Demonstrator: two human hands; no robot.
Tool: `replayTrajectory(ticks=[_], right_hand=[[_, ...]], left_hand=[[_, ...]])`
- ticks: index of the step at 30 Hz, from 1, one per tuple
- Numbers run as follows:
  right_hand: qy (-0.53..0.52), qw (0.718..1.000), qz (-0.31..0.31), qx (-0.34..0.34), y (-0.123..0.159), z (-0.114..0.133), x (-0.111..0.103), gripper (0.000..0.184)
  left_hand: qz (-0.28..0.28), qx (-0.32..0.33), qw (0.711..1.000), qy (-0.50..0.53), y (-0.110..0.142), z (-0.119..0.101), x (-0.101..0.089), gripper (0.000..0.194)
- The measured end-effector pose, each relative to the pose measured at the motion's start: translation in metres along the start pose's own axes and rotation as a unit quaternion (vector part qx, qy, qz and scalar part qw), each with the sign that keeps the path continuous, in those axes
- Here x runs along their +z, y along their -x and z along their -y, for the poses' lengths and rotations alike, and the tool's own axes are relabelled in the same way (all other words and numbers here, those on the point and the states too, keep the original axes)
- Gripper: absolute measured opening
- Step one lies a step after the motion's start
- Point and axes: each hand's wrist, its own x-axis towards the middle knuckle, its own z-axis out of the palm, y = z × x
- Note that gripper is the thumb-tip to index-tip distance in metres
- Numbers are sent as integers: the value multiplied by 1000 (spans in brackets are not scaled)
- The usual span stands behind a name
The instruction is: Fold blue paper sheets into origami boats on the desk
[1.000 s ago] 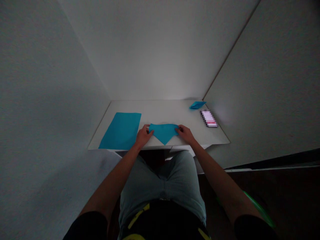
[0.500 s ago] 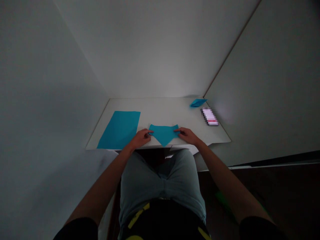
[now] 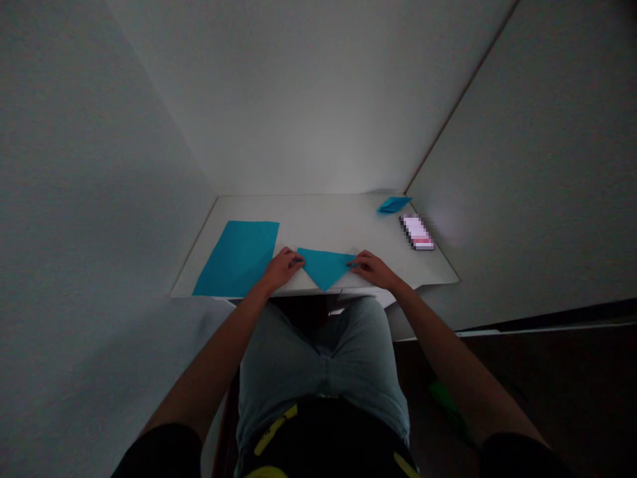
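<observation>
A folded piece of blue paper (image 3: 326, 267) lies near the front edge of the white table, its point facing me and a long straight edge on the far side. My left hand (image 3: 283, 267) pinches its left corner between thumb and fingers. At the opposite corner, my right hand (image 3: 369, 267) has its fingers closed on the paper too. Both corner tips are partly hidden by my fingers. Left of my left hand lies a large flat blue sheet (image 3: 241, 257).
A small folded blue paper shape (image 3: 395, 205) rests at the back right of the white table (image 3: 318, 216). Beside it is a phone (image 3: 417, 232) with a lit, pixelated screen. Walls close in the table at the back and both sides.
The paper's side corners, flared upward before, now sit lower, and its outline has become a plain triangle. Both hands have shifted slightly, fingers curling in around the corners.
</observation>
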Motion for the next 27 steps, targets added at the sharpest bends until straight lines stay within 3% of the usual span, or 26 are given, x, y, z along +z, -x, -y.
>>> replayTrajectory(ticks=[3, 7, 12, 14, 20, 27], right_hand=[[0, 1000, 28, -9, -3, -2, -1, 29], [5, 1000, 20, 0, -7, -4, -1, 23], [24, 1000, -7, 13, -9, -2, 5, 18], [35, 999, -29, 12, -8, -2, 9, 22], [42, 995, -82, -32, -3, -6, 16, 46], [-14, 996, -71, 46, -6, -6, 15, 79]], left_hand=[[-7, -29, 999, -19, -5, -2, 2, 18], [-4, -67, 997, -30, -11, -5, 3, 22], [-3, -114, 993, -3, -18, -2, 1, 81], [10, -114, 993, 11, -19, 2, 0, 90], [40, -88, 995, 30, -21, 9, -2, 74], [48, -107, 993, 21, -22, 4, -1, 58]])
